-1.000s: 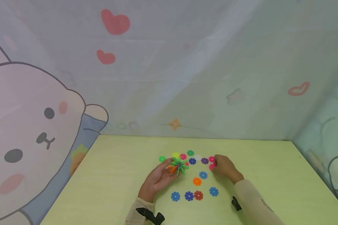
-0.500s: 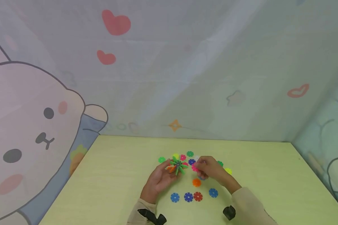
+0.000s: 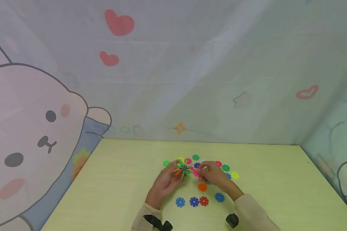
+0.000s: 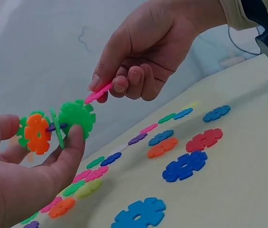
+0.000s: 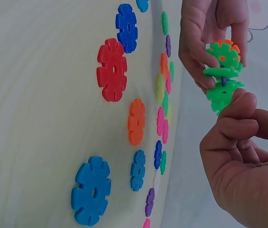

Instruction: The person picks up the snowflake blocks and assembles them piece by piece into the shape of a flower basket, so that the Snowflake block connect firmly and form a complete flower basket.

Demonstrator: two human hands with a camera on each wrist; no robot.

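My left hand (image 3: pixel 165 184) grips a cluster of interlocking notched discs (image 4: pixel 58 127) between thumb and fingers. Green and orange discs are slotted together in it around a small purple one. My right hand (image 3: pixel 215 175) pinches a pink notched disc (image 4: pixel 99 93) between thumb and index finger, its other fingers curled. In the left wrist view, the pink disc's edge comes right at the rim of the cluster's green disc (image 4: pixel 78 118). In the right wrist view, the right fingers hide the pink disc.
Loose notched discs lie over the pale table (image 3: pixel 110 192): blue (image 3: pixel 180 202), dark blue (image 3: pixel 194 201) and red (image 3: pixel 203 201) near the front, orange (image 3: pixel 202 187) behind them. Pink, green (image 3: pixel 226 167) and yellow (image 3: pixel 235 175) ones lie farther back. A printed cloth (image 3: pixel 191 80) hangs behind the table.
My right hand has lifted a pink disc from the right of the back group and brought it left to the cluster. The left hand with the cluster has stayed almost in place.
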